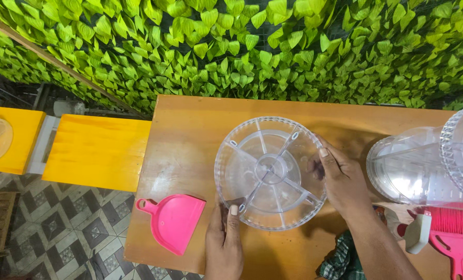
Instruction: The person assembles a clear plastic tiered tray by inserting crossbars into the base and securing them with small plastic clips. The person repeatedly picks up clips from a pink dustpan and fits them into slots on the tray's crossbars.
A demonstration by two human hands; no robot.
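Holding a clear round divided tray (271, 172) between both hands, the person is keeping it over the middle of the wooden bench (184, 135). The left hand (225, 236) is closing on the near rim from below, thumb on top at the edge, fingers hidden under the plastic. The right hand (342, 179) is closing on the right rim, thumb lying over the edge, fingers wrapping behind it. So the tray is sitting between the two grips: up and to the right of the left one, directly left of the right one. Being round, it is showing no long axis; its spokes are running out from a central hub. Whether it is resting on the bench or lifted slightly, I cannot tell. Both hands are equally close, each touching the rim.

A pink dustpan (173, 222) is lying near the left hand. More clear trays (423, 168) are stacking up at the right, with a pink brush (453, 228) just below them.
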